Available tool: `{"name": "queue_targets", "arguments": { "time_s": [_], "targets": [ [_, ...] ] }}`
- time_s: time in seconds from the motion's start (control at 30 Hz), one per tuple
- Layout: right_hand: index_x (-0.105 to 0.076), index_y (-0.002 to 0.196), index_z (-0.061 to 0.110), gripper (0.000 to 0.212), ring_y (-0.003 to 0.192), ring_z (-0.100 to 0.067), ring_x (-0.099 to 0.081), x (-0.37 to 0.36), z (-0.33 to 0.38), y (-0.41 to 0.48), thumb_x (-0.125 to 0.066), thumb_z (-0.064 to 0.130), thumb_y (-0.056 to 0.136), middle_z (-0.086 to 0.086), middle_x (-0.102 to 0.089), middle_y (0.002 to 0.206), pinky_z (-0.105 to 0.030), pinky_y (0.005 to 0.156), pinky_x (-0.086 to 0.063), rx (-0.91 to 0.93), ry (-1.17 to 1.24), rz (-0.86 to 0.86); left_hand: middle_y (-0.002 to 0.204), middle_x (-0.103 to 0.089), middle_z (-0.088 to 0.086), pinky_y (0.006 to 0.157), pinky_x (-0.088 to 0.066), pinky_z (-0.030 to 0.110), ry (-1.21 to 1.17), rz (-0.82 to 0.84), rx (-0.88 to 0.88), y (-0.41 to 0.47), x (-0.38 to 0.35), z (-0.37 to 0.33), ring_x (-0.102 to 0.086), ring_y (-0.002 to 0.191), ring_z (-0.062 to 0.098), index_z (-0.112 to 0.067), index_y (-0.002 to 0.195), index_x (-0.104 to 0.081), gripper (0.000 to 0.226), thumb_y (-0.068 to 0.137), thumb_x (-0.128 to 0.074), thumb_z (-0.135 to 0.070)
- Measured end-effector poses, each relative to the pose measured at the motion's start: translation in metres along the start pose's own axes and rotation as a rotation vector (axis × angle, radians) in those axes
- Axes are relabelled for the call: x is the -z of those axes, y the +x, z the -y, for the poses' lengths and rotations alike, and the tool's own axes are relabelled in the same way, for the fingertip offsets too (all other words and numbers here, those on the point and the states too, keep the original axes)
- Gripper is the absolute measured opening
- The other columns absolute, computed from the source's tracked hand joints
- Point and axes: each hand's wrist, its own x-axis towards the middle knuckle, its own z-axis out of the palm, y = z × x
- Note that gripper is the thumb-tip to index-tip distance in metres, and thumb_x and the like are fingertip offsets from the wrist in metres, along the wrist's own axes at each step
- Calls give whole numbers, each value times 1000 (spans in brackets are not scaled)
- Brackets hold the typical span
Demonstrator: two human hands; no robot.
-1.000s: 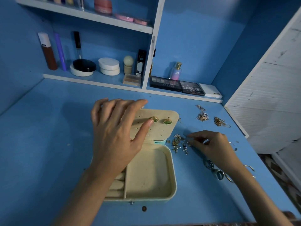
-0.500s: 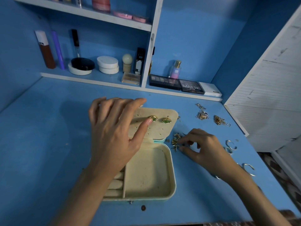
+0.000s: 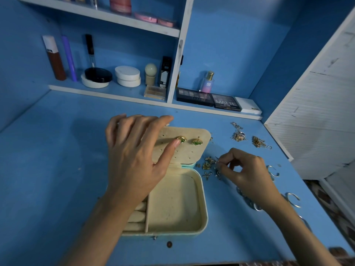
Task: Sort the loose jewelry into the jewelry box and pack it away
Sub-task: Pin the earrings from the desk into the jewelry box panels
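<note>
Fingers (image 3: 153,127) of left hand (image 3: 132,160) rest spread on box lid (image 3: 192,152) (thumb beside an earring (image 3: 181,139)); right hand (image 3: 247,173) pinches a small charm (image 3: 218,163), centre-right of frame.

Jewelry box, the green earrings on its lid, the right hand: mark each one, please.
jewelry box (image 3: 172,204): head view, bare floor of its large compartment.
green earrings (image 3: 197,142): head view, the stone of the right-hand one.
right hand (image 3: 249,175): head view, back of the hand.
</note>
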Motion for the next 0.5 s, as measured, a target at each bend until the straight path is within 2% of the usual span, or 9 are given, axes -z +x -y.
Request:
{"name": "queue_targets", "arguments": {
  "time_s": [0.07,0.17,0.3,0.4,0.5],
  "targets": [
    [-62,68,9,18,74,-21,-67,1,7,0,-65,-4,80,-2,-71,74,-33,71,-53,-157,273,22,96,-66,4,96,-30,41,2,-4,-2,0,0,0,-48,97,21,-11,112,-67,35,88,-65,-37],
    [-55,69,-1,19,68,-17,-67,3,16,1,-57,-13,83,-12,-71,71,-22,63,-51,-259,566,26,96,-66,4,96,-30,41,3,-13,-6,0,1,0,-48,96,21,-11,111,-67,34,87,-66,-36],
    [-63,77,1,8,69,-15,-63,4,18,1,-65,-7,78,-11,-71,74,-21,67,-51,-268,618,32,96,-66,4,96,-30,42,-5,-15,-7,0,0,1,-48,97,21,-12,112,-66,35,88,-66,-37],
    [-69,92,5,22,70,-9,-64,3,18,0,-67,-9,76,-2,-69,72,-15,68,-50,-266,627,52,97,-66,4,95,-31,43,-10,-16,-10,0,0,2,-48,97,21,-11,112,-66,35,88,-64,-37],
    [-72,90,11,28,71,-7,-64,0,19,-2,-67,-12,75,0,-69,71,-12,69,-50,-261,584,48,100,-65,6,95,-31,43,-20,-22,-11,0,0,3,-47,99,22,-12,113,-67,36,88,-64,-37]
  ]
}}
